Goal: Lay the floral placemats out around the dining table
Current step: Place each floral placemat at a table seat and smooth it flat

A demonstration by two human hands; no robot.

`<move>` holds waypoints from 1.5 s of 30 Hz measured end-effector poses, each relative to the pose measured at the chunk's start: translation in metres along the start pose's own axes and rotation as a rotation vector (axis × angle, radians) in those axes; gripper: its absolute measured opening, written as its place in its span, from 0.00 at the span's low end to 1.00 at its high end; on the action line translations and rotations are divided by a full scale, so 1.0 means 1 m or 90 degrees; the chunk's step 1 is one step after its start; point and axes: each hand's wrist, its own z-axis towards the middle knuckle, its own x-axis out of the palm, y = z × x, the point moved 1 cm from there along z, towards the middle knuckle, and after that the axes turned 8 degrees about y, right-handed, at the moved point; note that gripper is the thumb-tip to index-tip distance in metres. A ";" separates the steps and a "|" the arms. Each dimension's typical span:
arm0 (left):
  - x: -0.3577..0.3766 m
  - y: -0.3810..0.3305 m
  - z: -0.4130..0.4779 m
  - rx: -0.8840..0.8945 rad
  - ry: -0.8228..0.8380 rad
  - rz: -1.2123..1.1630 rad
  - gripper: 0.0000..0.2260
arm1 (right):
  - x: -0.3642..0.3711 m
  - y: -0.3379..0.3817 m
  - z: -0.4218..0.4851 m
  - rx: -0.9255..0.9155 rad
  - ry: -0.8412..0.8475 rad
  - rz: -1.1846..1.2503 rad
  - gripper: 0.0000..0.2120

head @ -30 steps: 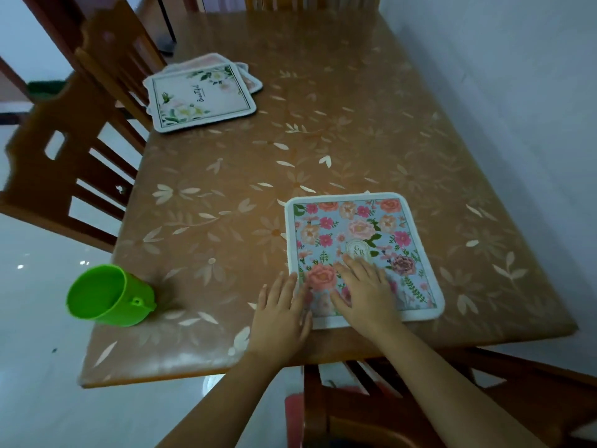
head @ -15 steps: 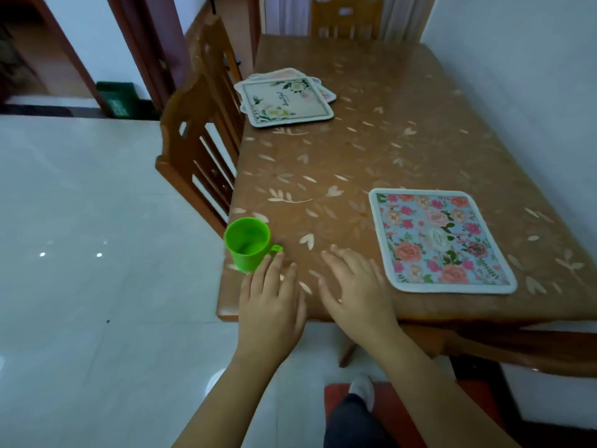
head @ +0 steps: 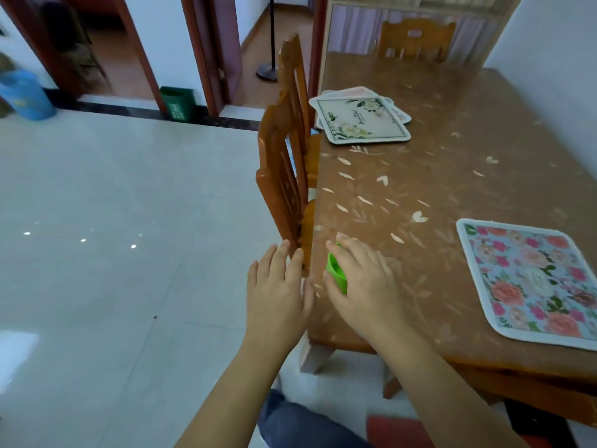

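A blue placemat with pink flowers (head: 529, 279) lies flat on the brown dining table (head: 420, 176) at its near right. A stack of placemats (head: 361, 119), topped by a white one with green leaves, sits by the table's left edge farther back. My right hand (head: 361, 279) is palm down with fingers spread over a green cup (head: 336, 273) at the table's near left corner, hiding most of it; whether it touches the cup is unclear. My left hand (head: 277, 289) is open, just off the table's corner, fingertips near a chair back. Neither hand holds a placemat.
Two wooden chairs (head: 284, 163) stand tucked along the table's left side, and another chair (head: 416, 40) is at the far end. A white wall borders the table's right. White tiled floor spreads to the left, with a green bin (head: 177, 101) and a blue bin (head: 24, 98) by the doorways.
Both hands left the blue floral placemat and moved left to the table's corner. My view swung left; the right hand now covers the green cup.
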 end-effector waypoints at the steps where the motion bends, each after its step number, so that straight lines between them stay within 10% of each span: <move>1: -0.002 0.010 0.010 0.005 0.000 -0.002 0.16 | 0.003 0.006 0.013 0.004 -0.001 0.006 0.20; 45: 0.032 0.234 0.544 0.468 0.217 -0.121 0.19 | 0.017 0.042 0.491 0.380 -0.317 -0.134 0.17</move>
